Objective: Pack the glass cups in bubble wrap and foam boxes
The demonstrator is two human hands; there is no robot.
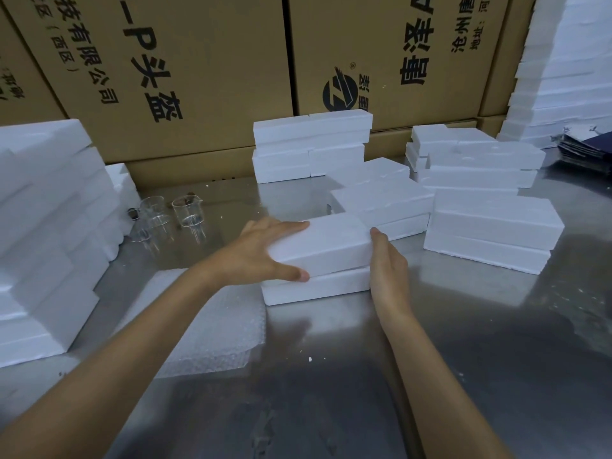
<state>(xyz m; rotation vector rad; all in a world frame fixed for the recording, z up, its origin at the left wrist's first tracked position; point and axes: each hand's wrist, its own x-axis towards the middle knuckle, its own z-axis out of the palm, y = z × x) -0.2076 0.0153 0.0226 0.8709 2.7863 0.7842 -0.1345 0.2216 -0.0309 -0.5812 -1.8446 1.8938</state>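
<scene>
A white foam lid (326, 245) sits slightly askew on a white foam box base (314, 288) at the middle of the steel table. My left hand (261, 251) grips the lid's left end, fingers over its top and thumb along its front edge. My right hand (387, 263) rests flat against the right end of the lid and base. What is inside the box is hidden. Two clear glass cups (188, 211) (153, 212) stand at the back left, and a third (140, 234) lies in front of them. A bubble wrap sheet (212, 329) lies under my left forearm.
Tall stacks of foam pieces (46, 233) fill the left side. Closed foam boxes (490, 231) and more stacks (311, 147) crowd the back and right. Large cardboard cartons (205, 67) wall off the rear. Dark flat sheets (586, 149) lie at the far right.
</scene>
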